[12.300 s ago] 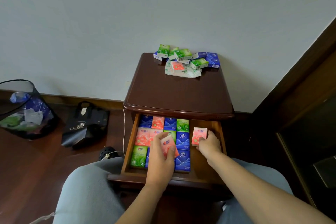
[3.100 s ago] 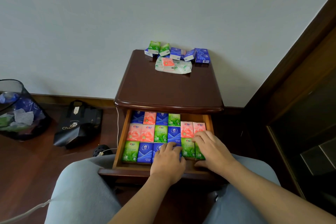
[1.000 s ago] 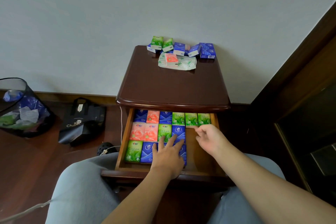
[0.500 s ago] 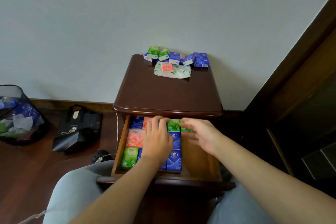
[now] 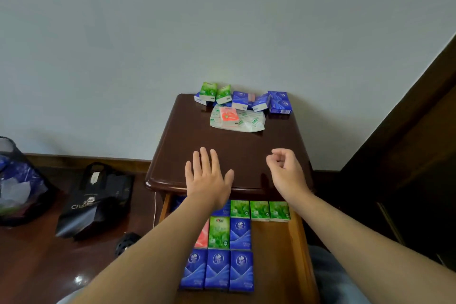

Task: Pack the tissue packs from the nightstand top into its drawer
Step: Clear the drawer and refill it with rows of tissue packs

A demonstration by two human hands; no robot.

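Both bare forearms reach up from the bottom of the view over the open drawer [image 5: 299, 249] toward the nightstand [image 5: 237, 155] top. The left hand [image 5: 208, 177] is held flat and palm-down above the front part of the top, its 4 fingers straight and close together and the thumb spread to the right — it holds nothing. The right hand [image 5: 286, 170] is beside it, well apart, with its fingers curled loosely inward toward the palm; no pack shows in it, though the curl may hide the inside of the palm.

The remaining tissue packs [image 5: 243, 101] lie in a loose heap at the back edge of the top, against the wall: 2 green ones at the left, several blue ones to the right. Just in front of them an orange pack [image 5: 228, 116] rests on a crumpled clear wrapper [image 5: 249, 123].

In the drawer, packed packs [image 5: 218, 269] sit flat in rows — 3 green at the back right, 3 blue at the front, and green, blue and orange between, partly covered by the left forearm. The drawer's right side is bare wood.

On the floor to the left stand a black bag [image 5: 96, 202] and a bin [image 5: 17, 187].
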